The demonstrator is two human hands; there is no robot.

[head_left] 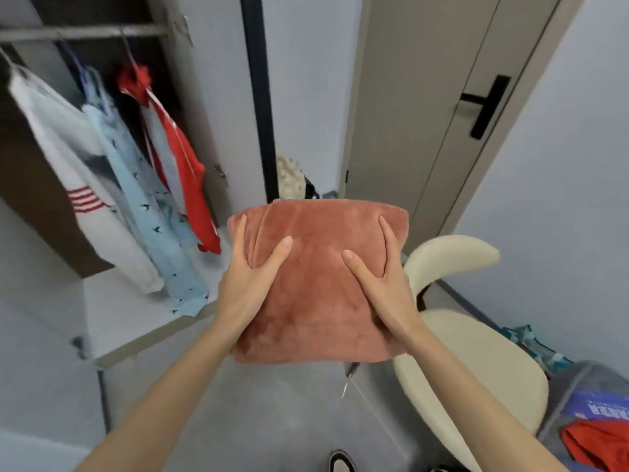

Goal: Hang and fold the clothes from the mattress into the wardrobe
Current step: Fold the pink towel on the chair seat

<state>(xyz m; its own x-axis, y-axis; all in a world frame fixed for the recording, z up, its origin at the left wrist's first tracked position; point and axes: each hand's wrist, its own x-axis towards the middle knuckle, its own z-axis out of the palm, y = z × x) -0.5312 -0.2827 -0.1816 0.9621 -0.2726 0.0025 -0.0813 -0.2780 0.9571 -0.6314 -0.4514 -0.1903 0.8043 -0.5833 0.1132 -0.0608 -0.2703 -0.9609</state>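
Note:
A folded rust-pink fleece garment (316,294) is held in the air in front of me, between both hands. My left hand (252,281) grips its left edge, thumb lying on top and fingers along the side and beneath. My right hand (383,281) grips the right edge in the same way. The open wardrobe (30,206) stands to the left, with a white garment (78,185), a light blue patterned shirt (149,212) and a red garment (183,165) hanging from its rail (85,31). A white shelf (136,315) lies below them.
A cream chair (476,349) stands right of the garment. At the lower right, a grey mattress corner (578,379) carries a red garment (595,444) and a blue package (599,407). A closed door with a black handle (486,107) is ahead on the right. Grey floor lies below.

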